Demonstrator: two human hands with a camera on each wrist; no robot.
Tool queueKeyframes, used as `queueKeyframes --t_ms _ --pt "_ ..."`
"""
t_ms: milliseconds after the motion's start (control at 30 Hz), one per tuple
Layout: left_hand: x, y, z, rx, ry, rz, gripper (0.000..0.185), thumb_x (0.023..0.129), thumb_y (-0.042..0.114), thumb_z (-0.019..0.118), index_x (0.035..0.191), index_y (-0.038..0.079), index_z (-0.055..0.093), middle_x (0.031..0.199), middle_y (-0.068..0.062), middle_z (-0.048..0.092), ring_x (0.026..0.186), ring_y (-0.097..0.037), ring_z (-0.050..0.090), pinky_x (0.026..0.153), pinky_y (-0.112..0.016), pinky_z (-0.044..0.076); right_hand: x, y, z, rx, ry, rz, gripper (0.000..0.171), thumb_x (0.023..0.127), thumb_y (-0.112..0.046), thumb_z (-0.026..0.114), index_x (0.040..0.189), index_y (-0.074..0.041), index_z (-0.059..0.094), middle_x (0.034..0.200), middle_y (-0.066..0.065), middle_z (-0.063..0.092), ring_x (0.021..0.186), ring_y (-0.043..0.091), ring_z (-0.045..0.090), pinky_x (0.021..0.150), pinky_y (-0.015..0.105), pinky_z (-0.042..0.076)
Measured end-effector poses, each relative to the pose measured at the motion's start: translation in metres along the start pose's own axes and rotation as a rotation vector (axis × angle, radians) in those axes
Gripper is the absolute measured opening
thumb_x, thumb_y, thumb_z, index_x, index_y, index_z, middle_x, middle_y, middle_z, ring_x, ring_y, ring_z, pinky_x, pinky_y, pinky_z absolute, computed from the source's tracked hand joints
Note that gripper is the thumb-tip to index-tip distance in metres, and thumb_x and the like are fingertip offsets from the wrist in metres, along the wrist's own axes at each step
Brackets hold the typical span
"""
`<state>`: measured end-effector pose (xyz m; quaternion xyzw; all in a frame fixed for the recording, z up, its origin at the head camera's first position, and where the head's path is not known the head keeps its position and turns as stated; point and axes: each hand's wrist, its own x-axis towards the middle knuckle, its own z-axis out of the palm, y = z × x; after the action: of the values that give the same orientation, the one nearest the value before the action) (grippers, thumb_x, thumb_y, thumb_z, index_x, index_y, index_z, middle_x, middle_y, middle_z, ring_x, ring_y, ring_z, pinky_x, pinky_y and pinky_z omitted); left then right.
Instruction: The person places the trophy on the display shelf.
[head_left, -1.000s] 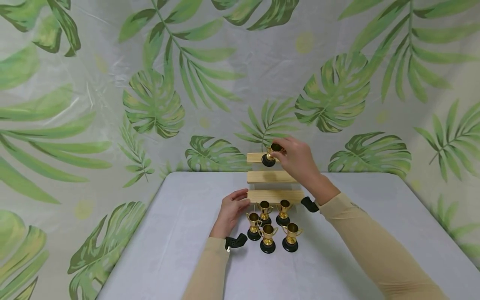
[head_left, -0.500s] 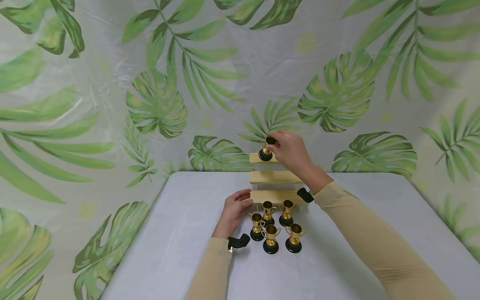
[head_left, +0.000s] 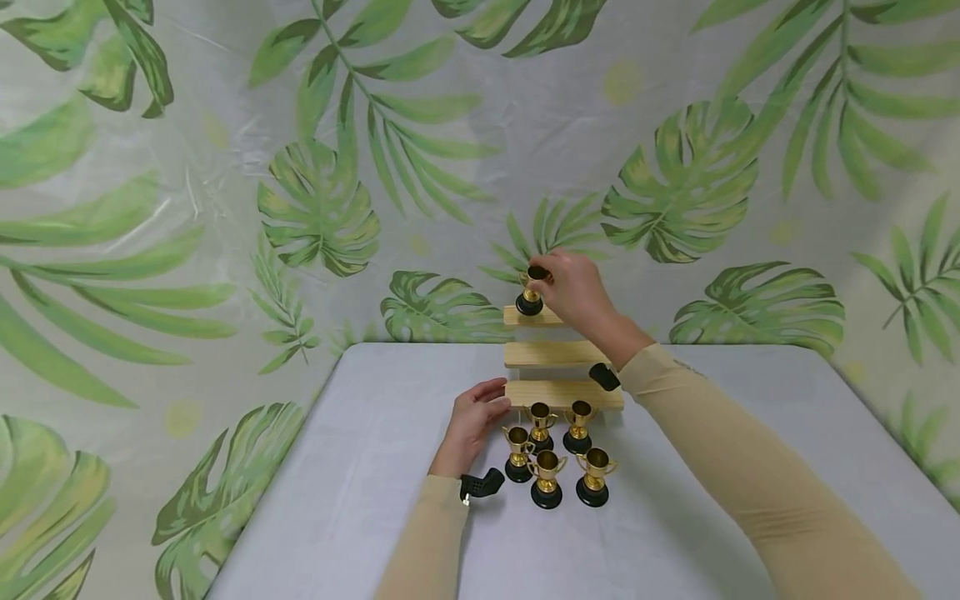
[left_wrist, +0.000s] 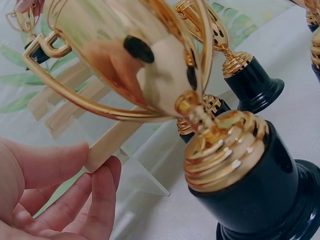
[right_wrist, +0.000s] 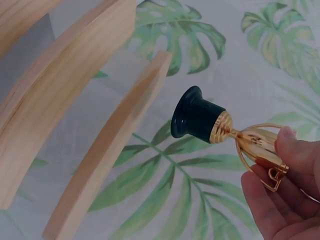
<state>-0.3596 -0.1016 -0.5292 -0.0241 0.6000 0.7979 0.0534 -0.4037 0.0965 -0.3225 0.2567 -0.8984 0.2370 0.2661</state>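
My right hand (head_left: 577,289) pinches a small gold trophy cup (head_left: 529,306) by its bowl, upright above the left part of the top step. In the right wrist view a gap shows between the trophy's black base (right_wrist: 197,119) and the top plank (right_wrist: 112,145). The three-step wooden display stand (head_left: 555,354) has clear side supports. With thumb above and fingers below, my left hand (head_left: 471,423) grips the left end of the lowest plank (left_wrist: 112,145). Several more trophies (head_left: 547,479) stand upright in front of the stand; one (left_wrist: 240,165) looms large in the left wrist view.
A white-covered table (head_left: 360,467) carries the stand and trophies. Right behind it hangs a leaf-patterned curtain (head_left: 442,167). The standing trophies sit close together, just right of my left wrist, which wears a black device (head_left: 482,483).
My right hand has carried the trophy slightly up and to the left relative to the top step. The left hand stays at the lowest plank. The whole view has shifted slightly.
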Motion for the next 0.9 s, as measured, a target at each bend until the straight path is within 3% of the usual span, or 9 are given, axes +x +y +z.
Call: queueKeyframes --t_ms 633,900 --pt "0.0 0.0 -0.001 -0.001 0.007 -0.002 0.046 0.087 -0.009 0.07 0.132 0.0 0.064 0.125 -0.017 0.066 0.102 -0.021 0.068 0.087 -0.033 0.056 0.015 0.014 0.025 0.022 -0.072 0.071 0.03 0.09 -0.018 0.079 0.117 -0.005 0.072 0.101 0.012 0.067 0.086 0.027 0.063 0.071 0.041 0.054" --pt "-0.001 0.0 -0.001 -0.007 0.006 0.001 0.044 0.088 -0.009 0.07 0.13 0.001 0.065 0.124 -0.017 0.066 0.101 -0.022 0.068 0.087 -0.033 0.056 0.019 0.018 0.03 0.025 -0.104 0.114 0.035 0.093 -0.019 0.075 0.125 -0.004 0.069 0.105 0.013 0.066 0.09 0.028 0.061 0.074 0.042 0.053"
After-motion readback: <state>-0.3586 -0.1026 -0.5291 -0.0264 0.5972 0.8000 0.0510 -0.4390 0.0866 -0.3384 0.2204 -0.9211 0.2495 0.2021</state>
